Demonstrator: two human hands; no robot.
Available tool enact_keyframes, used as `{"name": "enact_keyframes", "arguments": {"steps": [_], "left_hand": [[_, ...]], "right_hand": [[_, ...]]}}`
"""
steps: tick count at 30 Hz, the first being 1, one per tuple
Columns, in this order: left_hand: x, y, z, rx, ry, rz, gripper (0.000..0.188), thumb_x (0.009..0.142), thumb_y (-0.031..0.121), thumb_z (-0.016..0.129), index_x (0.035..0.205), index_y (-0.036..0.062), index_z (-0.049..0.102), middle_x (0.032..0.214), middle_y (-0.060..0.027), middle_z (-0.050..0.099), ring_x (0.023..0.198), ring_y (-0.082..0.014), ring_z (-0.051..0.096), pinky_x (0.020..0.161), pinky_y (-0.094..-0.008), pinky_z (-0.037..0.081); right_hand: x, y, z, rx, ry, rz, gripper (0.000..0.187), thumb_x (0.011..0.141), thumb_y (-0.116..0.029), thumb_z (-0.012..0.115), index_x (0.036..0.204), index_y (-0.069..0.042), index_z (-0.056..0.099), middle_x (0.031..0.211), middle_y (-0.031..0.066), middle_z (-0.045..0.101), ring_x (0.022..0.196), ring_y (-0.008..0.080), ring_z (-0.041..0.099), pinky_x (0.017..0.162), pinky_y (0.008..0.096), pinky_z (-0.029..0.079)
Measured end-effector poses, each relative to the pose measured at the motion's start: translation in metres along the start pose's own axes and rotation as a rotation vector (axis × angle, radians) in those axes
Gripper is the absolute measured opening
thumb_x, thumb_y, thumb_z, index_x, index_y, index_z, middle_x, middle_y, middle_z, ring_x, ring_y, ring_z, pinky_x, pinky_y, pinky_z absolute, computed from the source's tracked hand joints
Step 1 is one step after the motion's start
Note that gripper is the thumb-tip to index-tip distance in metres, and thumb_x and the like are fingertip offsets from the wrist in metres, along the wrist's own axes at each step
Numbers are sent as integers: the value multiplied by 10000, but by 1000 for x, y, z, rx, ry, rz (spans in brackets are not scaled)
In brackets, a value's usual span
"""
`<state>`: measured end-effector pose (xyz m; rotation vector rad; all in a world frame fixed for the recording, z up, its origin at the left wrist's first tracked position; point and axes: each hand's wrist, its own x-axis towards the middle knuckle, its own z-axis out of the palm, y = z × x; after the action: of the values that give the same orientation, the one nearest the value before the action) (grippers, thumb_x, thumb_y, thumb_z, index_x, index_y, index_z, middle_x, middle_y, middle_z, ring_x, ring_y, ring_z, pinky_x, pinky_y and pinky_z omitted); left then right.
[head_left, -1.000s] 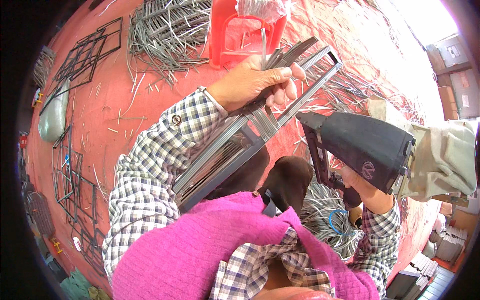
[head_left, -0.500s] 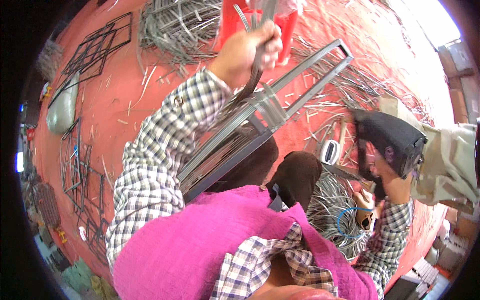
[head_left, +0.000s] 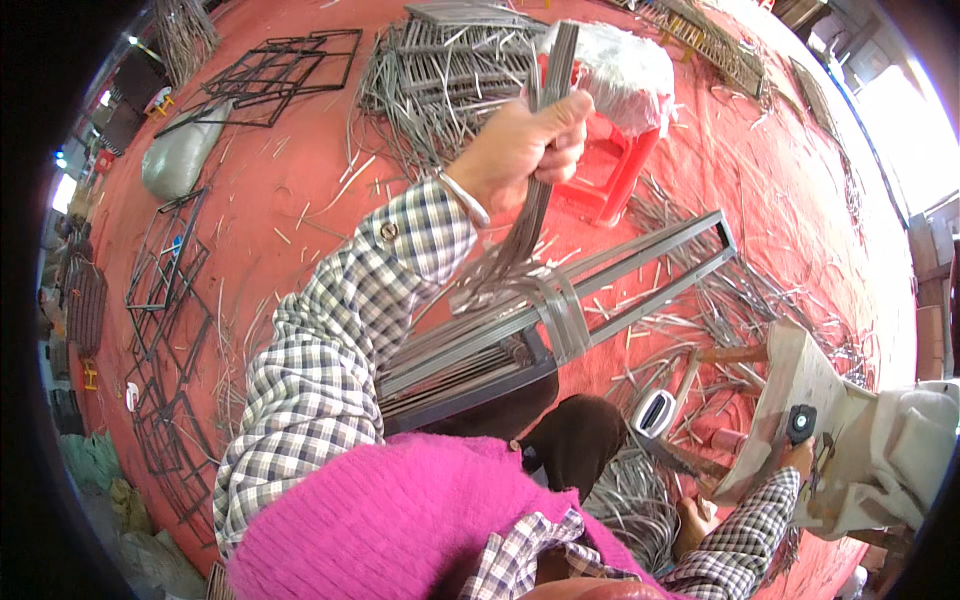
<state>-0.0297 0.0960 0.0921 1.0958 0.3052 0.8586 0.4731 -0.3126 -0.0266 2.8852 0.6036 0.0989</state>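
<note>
My left hand [head_left: 530, 145] is raised and closed around a bundle of flat grey strips [head_left: 530, 215]. The strips hang down and loop over a long dark metal frame [head_left: 650, 265] that lies slanted across my lap. More grey strips [head_left: 565, 315] wrap around the frame's middle crossbar. Off to the right, my right hand [head_left: 798, 457] reaches to a wooden stool [head_left: 775, 395], right beside a small black object with a pale round centre [head_left: 801, 422]. Its fingers are mostly hidden, and whether they grip anything is unclear.
A red plastic stool [head_left: 605, 180] topped with a white plastic-wrapped bundle stands ahead. Woven grey pieces [head_left: 440, 80] are stacked beside it. Dark metal frames [head_left: 280, 75] lie at left. A coil of grey strips [head_left: 630, 505] and a white oval ring-like thing [head_left: 654, 412] are near my knee.
My right hand has moved to the wooden stool; the large black boxy thing by it no longer shows. My left hand still grips the strips. The whole view has shifted.
</note>
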Motion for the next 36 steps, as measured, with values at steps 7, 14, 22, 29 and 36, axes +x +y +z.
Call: {"name": "enact_keyframes", "arguments": {"steps": [7, 14, 22, 29, 36], "left_hand": [[1, 7, 38, -20, 23, -42, 239, 924, 315, 537, 962, 79, 530, 591, 76, 315, 448, -31, 272, 401, -189, 223], [7, 15, 93, -198, -72, 54, 239, 895, 293, 588, 970, 71, 538, 573, 78, 329, 431, -30, 287, 381, -189, 230], [1, 27, 84, 201, -32, 167, 271, 858, 291, 640, 959, 57, 548, 625, 30, 472, 514, -57, 436, 455, -206, 378], [7, -6, 48, 542, -120, 58, 174, 905, 208, 568, 953, 43, 542, 702, 9, 489, 591, -62, 472, 524, -240, 415], [3, -37, 33, 1249, -77, 427, 167, 885, 172, 567, 923, 29, 490, 658, -159, 549, 593, -326, 559, 521, -398, 424]], "right_hand": [[-3, -53, -51, -149, 101, -143, 434, 791, -149, 653, 1190, -51, 512, 1156, 140, 540, 1088, 304, 515, 899, 407, 445], [-164, -278, -191, 1438, -492, -1086, 626, 732, -15, 678, 1308, -10, 433, 1126, 57, 582, 604, 36, 462, 541, 199, 408], [-230, -373, -215, 1735, -863, -978, 153, 884, -78, 584, 998, -4, 513, 748, 19, 562, 501, 75, 470, 440, 198, 371], [-216, -367, -203, 1234, -507, -1029, 180, 832, -104, 598, 966, 11, 566, 728, 113, 641, 515, 123, 572, 446, 260, 411], [-209, -323, -221, 1793, -244, -812, 332, 844, -78, 640, 1127, 29, 504, 743, 27, 580, 558, 51, 501, 486, 177, 404]]}}
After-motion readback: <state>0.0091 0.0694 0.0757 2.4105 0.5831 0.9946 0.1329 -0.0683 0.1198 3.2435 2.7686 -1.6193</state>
